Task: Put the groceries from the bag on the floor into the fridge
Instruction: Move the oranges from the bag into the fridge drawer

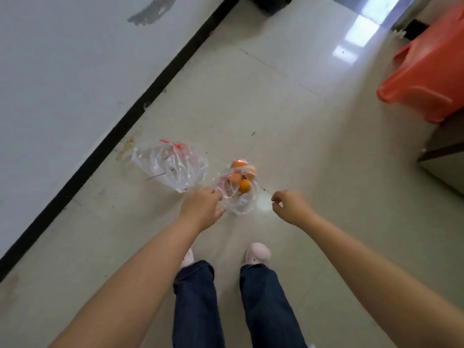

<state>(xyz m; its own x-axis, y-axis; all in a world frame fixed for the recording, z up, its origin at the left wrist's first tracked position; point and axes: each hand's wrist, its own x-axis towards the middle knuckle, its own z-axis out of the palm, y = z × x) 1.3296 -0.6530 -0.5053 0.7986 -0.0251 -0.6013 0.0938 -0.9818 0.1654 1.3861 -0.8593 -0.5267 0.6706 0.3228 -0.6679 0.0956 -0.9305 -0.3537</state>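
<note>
Clear plastic bag of oranges (238, 189) on the pale tiled floor (288, 134), my left grip (204, 205) pinching its edge, my right grip (288, 205) loosely curled, empty, second clear plastic bag (170, 167) beside.

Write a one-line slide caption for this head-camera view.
Left hand grips the clear bag of oranges on the floor; right hand hovers beside it.
</note>
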